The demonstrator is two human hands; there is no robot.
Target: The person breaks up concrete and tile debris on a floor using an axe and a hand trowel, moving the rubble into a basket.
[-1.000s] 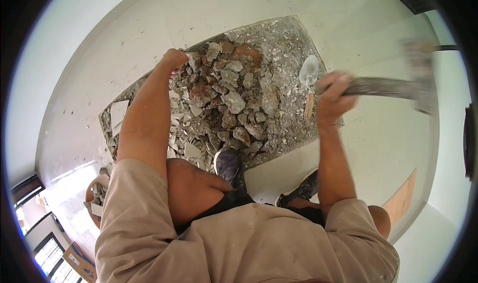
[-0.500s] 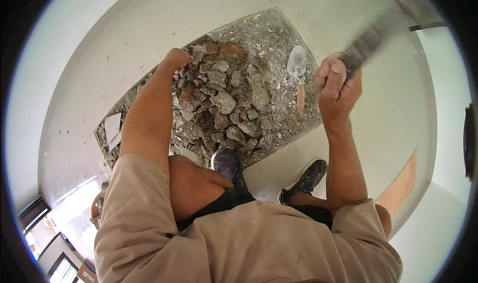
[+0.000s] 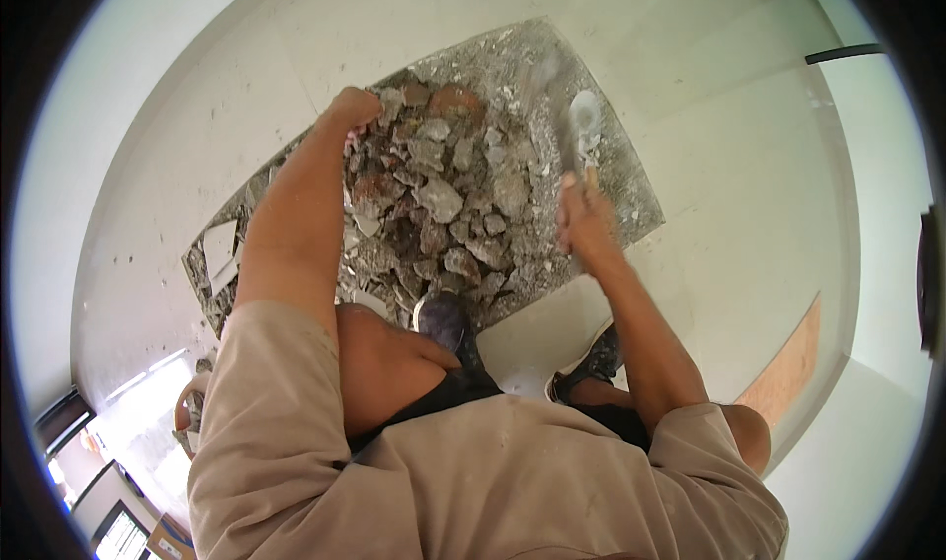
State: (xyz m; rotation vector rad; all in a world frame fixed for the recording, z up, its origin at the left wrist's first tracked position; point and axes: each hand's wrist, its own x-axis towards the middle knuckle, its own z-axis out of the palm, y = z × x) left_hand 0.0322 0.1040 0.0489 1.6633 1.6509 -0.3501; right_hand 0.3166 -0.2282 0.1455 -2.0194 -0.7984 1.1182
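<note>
My left hand (image 3: 357, 112) is closed at the upper left edge of a heap of broken concrete (image 3: 437, 200); whatever its fingers hold is hidden from view. My right hand (image 3: 586, 223) is wrapped around a dark hammer-like tool (image 3: 567, 131), smeared by motion, that extends up over the right part of the rubble patch. Just beyond that hand a trowel (image 3: 585, 116) with a whitish, dust-coated blade lies on the grit, its wooden handle partly covered by the hand.
Pale floor tiles (image 3: 729, 166) surround the broken patch. Pieces of white tile (image 3: 219, 252) lie at its left edge. My shoes stand at the near side, one against the rubble. A wooden board (image 3: 783, 363) is at the right, and a container with rubble (image 3: 187, 402) at the lower left.
My right hand has swung the tool down and leftward, from over the floor at the right to above the rubble patch. My left hand has stayed in nearly the same place.
</note>
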